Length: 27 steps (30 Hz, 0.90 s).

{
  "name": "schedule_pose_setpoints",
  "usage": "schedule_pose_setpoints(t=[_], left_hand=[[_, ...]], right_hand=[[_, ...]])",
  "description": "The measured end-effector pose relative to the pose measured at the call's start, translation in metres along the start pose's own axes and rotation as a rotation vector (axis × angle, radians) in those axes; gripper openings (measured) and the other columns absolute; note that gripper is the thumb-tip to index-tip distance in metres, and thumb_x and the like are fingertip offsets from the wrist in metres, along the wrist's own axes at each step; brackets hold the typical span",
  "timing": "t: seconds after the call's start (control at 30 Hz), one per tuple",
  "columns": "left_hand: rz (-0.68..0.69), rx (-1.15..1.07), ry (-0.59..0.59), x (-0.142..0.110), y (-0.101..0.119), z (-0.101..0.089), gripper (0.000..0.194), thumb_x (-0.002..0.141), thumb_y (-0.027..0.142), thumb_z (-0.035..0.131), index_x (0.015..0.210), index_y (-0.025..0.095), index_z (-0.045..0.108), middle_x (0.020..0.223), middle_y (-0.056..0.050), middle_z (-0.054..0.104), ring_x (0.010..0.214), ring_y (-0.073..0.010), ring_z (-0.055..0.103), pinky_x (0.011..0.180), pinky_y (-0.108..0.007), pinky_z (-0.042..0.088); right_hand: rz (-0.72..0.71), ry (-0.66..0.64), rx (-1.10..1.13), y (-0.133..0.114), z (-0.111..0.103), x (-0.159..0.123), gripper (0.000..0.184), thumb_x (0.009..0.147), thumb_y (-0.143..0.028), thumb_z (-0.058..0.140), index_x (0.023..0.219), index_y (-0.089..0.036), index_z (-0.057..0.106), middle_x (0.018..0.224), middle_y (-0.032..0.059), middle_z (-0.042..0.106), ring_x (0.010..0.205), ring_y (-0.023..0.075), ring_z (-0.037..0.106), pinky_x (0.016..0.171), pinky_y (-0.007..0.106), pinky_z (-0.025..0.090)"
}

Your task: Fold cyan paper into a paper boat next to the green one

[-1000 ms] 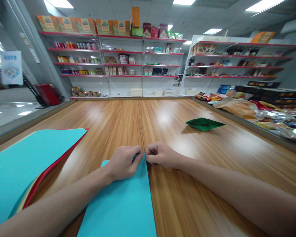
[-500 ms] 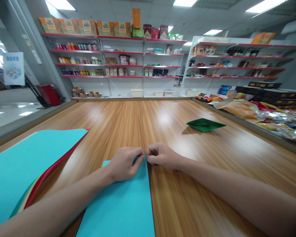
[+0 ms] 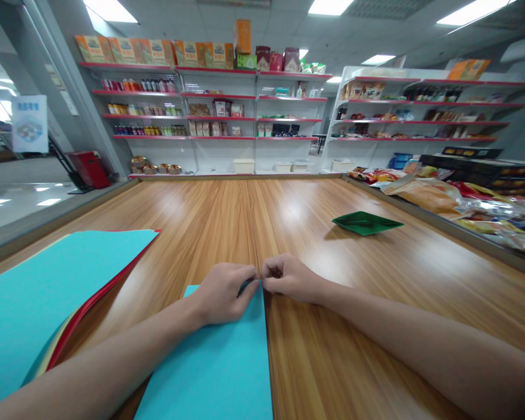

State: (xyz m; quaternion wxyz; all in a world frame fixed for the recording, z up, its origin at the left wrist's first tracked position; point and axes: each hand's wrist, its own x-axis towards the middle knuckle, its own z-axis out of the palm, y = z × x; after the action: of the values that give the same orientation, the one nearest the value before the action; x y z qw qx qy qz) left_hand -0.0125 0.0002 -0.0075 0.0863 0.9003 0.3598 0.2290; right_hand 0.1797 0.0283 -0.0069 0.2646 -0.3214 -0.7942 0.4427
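Observation:
A narrow sheet of turquoise paper [image 3: 219, 367] lies on the wooden table in front of me, its long right edge close to the table's seam. My left hand [image 3: 227, 291] rests on the paper's far part, finger and thumb pinched at its far right corner. Right beside it, my right hand [image 3: 289, 279] is closed, with its fingertips pinched at that same corner from the right. The fingertips of both hands nearly meet and cover the tip of the corner. Further off to the right sits a folded green paper piece [image 3: 367, 223], pointed at both ends.
At the left lies a stack of coloured sheets [image 3: 70, 280], turquoise on top with red and cream edges below. Packaged snacks [image 3: 424, 192] and dark boxes [image 3: 472, 169] line the right side past the table rim. Stocked shelves [image 3: 221, 116] stand beyond the far edge.
Both hands keep their pinch at the paper's corner. The whole view shifts slightly down and to the right; the paper and the green piece otherwise look the same.

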Motion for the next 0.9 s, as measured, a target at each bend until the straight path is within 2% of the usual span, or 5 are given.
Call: schedule_pose_setpoints(t=[0.27,0.67,0.9], left_hand=[[0.007,-0.003,0.003,-0.0003,0.0003,-0.0003,0.018,0.089,0.022,0.041,0.077,0.017,0.053,0.066,-0.002,0.057,0.060,-0.0143,0.054,0.056,-0.025,0.036],[-0.001,0.019,-0.011,-0.0001,0.0031,-0.0019,0.017,0.089,0.023,0.041,0.079,0.018,0.054,0.066,-0.002,0.059,0.060,-0.0152,0.056,0.056,-0.025,0.037],[-0.051,0.046,0.064,-0.0024,0.0012,0.0013,0.019,0.091,0.024,0.041,0.076,0.018,0.051,0.065,-0.001,0.058,0.059,-0.0146,0.056,0.054,-0.024,0.035]], right_hand=[[0.020,0.032,0.039,0.0012,0.0015,-0.0001,0.008,0.067,-0.013,0.053,0.060,-0.015,0.052,0.054,-0.0049,0.048,0.051,0.0073,0.041,0.047,0.019,0.030],[0.035,0.013,0.064,-0.0024,0.0008,-0.0004,0.010,0.067,-0.014,0.053,0.057,-0.015,0.051,0.051,-0.0045,0.049,0.049,0.0073,0.041,0.045,0.019,0.029],[0.028,-0.001,0.070,-0.0050,-0.0005,-0.0011,0.012,0.070,-0.016,0.054,0.058,-0.014,0.053,0.053,-0.0039,0.051,0.050,0.0070,0.044,0.046,0.019,0.031]])
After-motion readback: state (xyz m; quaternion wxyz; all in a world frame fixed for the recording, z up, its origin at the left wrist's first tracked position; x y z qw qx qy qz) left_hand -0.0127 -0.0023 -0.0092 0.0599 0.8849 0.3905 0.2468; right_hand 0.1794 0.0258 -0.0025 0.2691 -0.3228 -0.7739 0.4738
